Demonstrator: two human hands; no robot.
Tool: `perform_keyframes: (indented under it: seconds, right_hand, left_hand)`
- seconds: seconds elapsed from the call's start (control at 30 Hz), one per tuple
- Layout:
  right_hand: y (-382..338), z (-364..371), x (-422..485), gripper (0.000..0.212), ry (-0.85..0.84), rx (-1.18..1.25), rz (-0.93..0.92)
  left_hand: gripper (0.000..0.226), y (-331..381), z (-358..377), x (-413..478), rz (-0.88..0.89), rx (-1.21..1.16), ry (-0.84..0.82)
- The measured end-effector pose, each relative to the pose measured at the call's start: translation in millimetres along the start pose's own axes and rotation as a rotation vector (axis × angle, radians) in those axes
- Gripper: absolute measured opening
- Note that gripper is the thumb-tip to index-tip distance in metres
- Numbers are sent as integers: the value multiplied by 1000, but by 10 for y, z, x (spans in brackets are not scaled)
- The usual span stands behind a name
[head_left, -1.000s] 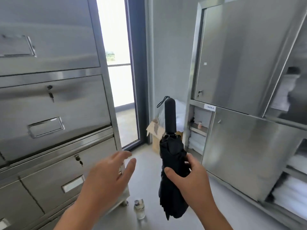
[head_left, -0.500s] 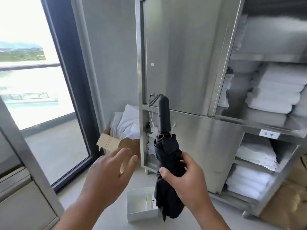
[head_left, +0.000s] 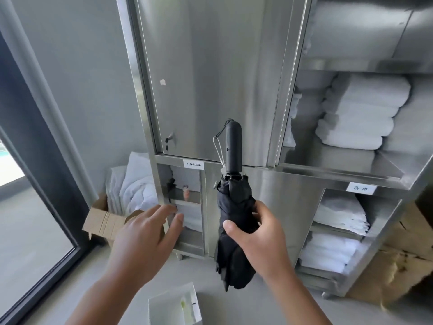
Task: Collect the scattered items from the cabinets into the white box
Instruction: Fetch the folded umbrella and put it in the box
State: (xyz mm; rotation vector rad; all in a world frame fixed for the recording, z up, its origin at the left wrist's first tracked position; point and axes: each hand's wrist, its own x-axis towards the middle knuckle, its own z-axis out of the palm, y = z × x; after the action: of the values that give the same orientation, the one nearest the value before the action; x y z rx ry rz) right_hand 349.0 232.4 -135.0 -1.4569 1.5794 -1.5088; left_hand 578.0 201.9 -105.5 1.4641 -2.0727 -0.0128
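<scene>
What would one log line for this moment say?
right hand: grips folded black umbrella, handle up | left hand: open, holds nothing | white box: on floor

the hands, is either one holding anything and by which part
The right hand grips the folded black umbrella around the middle of its bunched canopy, handle pointing up. The left hand holds nothing, fingers spread.

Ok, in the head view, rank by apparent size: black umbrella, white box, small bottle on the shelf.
1. black umbrella, nearest the camera.
2. white box, cropped by the frame, so unsure.
3. small bottle.
</scene>
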Motion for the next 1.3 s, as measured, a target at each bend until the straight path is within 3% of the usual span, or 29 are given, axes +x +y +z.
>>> perform_keyframes:
  seconds: [0.4,0.63,0.93,1.3]
  right_hand:
    - [419,337,1530,32,-121,64,-1]
    - [289,952,1904,32,-194,84,-19]
    - [21,1913,2203,33,-288,77,-72]
    - [-56,2816,2419,36,-458,127,-110]
  left_hand:
    - [31,-155,564,1090,-167,14,76]
    - [44,-631,470,1321,-262,29,115]
    - [39,-1568,272,1477,-348,42,183]
    - [37,-2229,130,1349,-502,98,216]
